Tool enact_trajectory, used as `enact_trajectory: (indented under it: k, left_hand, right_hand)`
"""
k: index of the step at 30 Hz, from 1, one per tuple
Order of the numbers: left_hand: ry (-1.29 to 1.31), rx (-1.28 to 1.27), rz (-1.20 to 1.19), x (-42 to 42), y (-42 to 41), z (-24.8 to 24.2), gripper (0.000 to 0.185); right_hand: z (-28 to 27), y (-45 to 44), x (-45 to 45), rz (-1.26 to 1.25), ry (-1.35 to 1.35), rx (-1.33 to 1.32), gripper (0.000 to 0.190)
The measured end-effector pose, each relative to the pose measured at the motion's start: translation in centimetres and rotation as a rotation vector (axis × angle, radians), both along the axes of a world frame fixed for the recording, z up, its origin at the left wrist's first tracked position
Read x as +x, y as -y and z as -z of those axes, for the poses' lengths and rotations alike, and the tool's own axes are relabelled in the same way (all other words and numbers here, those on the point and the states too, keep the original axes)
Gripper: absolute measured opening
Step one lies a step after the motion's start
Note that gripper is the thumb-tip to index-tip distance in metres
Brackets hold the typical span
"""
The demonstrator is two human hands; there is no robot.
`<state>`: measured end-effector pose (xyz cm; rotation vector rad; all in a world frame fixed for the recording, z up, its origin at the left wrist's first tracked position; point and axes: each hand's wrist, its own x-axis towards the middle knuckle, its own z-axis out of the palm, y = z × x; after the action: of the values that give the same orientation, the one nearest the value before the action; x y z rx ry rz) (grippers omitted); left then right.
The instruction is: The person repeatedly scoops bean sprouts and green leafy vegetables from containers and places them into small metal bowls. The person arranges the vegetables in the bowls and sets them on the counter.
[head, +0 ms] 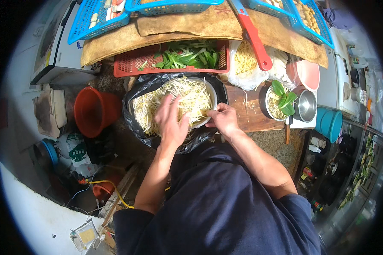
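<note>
Bean sprouts (188,92) fill a round metal bowl (213,95) and spill leftward into a black plastic bag (132,95) that surrounds it. My left hand (172,116), slightly blurred, lies over the sprouts with its fingers spread; whether any are caught under it is hidden. With thumb and fingers, my right hand (222,118) grips the bowl's lower right rim. To the right, a smaller bowl (268,106) of sprouts topped with green leaves (284,98) stands on a wooden board (242,118), beside an empty metal bowl (305,105).
Behind the bag is a red plastic basket (172,70) of leafy greens. A red-handled knife (255,41) overhangs a bag of yellow strips (246,63). Blue baskets (175,9) stand above. A wooden-handled knife (287,132) juts past the table edge; a red bucket (89,111) stands left.
</note>
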<state>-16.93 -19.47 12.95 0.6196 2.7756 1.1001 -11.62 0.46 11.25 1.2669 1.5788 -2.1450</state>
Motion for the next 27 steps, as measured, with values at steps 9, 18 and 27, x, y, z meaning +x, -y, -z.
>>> enact_trajectory:
  k: [9, 18, 27]
  left_hand:
    - [-0.096, -0.188, -0.084, 1.0, -1.1, 3.2, 0.067]
    - [0.194, 0.260, -0.467, 1.4, 0.8, 2.4, 0.069]
    - [0.371, 0.422, 0.013, -1.6, -2.5, 0.9, 0.058]
  right_hand:
    - [-1.0, 2.8, 1.8, -0.123, -0.012, 0.150, 0.006]
    - [-2.0, -0.7, 2.2, -0.140, 0.029, 0.057, 0.006]
    - [-3.2, -6.0, 3.2, -0.228, 0.040, 0.004, 0.008]
